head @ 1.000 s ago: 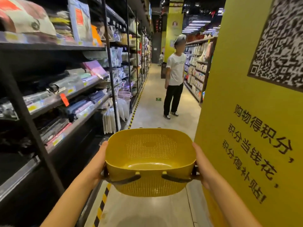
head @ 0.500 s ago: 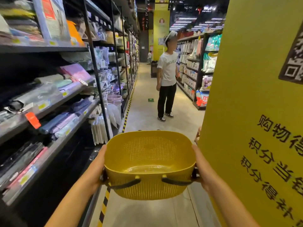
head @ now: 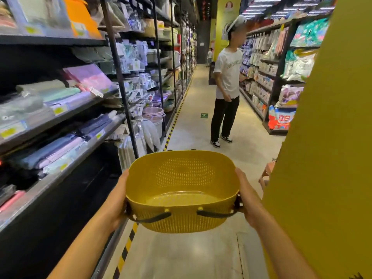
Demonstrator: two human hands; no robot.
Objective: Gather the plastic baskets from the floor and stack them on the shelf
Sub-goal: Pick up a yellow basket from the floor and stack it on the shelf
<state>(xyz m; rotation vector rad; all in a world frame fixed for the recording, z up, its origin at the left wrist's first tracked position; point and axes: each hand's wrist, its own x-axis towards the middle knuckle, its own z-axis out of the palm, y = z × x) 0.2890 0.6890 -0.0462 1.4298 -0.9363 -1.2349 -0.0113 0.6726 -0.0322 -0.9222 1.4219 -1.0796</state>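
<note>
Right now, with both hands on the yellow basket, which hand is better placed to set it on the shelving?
Left, probably. The shelving runs along the person's left, and the left hand holds the yellow basket on that side. The right hand sits beside the yellow pillar, away from the shelves.

My forearms are bare right up to the bottom edge of the view, with no sleeve on either. My left hand (head: 115, 200) and right hand (head: 248, 200) wear no glove, ring, watch or strap that I can see.
</note>
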